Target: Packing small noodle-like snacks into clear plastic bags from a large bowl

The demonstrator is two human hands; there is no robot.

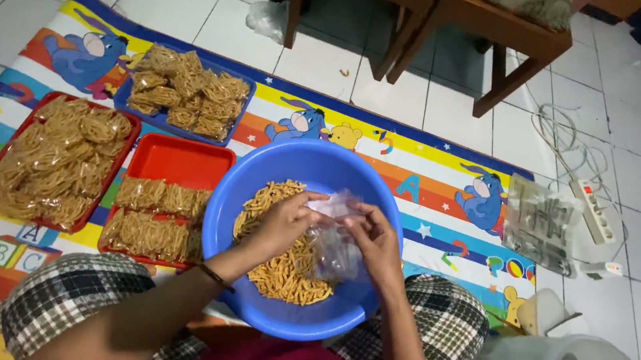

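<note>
A big blue basin [234,194] sits between my knees and holds a heap of orange stick snacks [278,272]. Over it, my left hand [284,220] and my right hand [374,238] both grip the top of a small clear plastic bag [333,246]. The bag hangs open between them above the snacks. My left wrist wears a dark bracelet [213,276].
On the colourful cartoon mat [433,177] lie a red tray [178,160] with packed snack bags, a second red tray [57,162] and a blue tray [186,92] heaped with snacks. Clear bag stack [540,225], power strip [592,211] and a wooden chair [436,16] stand to the right and behind.
</note>
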